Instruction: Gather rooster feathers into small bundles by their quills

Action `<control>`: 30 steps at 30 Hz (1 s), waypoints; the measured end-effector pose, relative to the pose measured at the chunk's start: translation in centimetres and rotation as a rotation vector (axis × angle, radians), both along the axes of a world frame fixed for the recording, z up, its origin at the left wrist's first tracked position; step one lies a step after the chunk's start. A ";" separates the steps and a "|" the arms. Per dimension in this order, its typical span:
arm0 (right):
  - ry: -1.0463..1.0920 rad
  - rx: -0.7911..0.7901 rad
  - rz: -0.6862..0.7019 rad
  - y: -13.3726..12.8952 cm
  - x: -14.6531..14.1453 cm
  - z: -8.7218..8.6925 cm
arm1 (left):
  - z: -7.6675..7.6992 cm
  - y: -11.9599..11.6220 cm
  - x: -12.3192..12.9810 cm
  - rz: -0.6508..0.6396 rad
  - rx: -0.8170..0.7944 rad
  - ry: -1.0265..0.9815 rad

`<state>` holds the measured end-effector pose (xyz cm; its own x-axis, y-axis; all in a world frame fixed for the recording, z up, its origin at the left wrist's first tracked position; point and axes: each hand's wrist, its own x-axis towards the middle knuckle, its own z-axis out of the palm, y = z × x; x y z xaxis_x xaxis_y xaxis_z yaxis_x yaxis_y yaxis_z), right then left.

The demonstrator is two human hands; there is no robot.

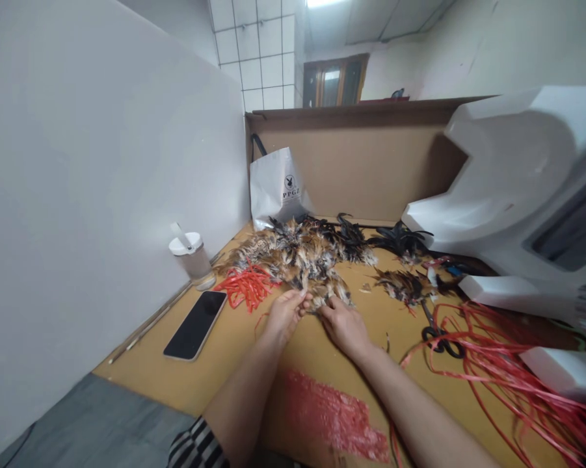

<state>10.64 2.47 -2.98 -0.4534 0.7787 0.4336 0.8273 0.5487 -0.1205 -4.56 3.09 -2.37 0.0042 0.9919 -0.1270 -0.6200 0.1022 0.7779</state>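
A wide heap of brown, cream and black feathers [297, 250] lies on the tan table [253, 344]. At its near edge, my left hand [286, 313] pinches a pale feather between thumb and forefinger. My right hand [344, 323] is just beside it, fingertips pressed into the feathers, gripping some of them. Short red strips [248, 286] form a small pile left of my left hand. A smaller clump of brown feathers [404, 286] and some black feathers [400, 239] lie to the right.
A phone [195, 325] and a lidded cup [195, 259] stand along the left panel. A white bag [276, 185] leans at the back. Black scissors [441, 341], long red strands [507, 377] and white foam pieces [512, 169] are on the right. Red film [334, 413] lies in front.
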 end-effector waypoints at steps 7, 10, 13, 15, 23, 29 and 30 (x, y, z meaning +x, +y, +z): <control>0.812 -0.252 0.006 1.0 0.6 -0.4 | 0.0 0.0 -0.1 -0.023 -0.031 -0.051; 1.325 -0.596 -0.053 1.6 1.2 -0.4 | 0.1 -0.1 0.0 -0.061 -0.053 -0.048; 1.707 -0.859 -0.024 1.8 1.8 0.0 | 0.0 -0.2 0.1 -0.090 -0.067 -0.046; 1.852 -0.973 0.026 1.8 2.1 0.3 | -0.1 -0.3 0.3 -0.101 -0.084 -0.049; 1.896 -1.103 0.164 0.5 0.7 0.6 | -0.4 -0.8 1.1 -0.206 -0.029 -0.088; 1.443 -0.888 0.075 -0.1 0.0 0.5 | 0.0 -0.8 1.0 -0.140 -0.003 -0.022; 1.374 -0.869 0.070 -0.1 0.0 0.5 | 0.0 -0.8 1.0 -0.135 0.006 -0.007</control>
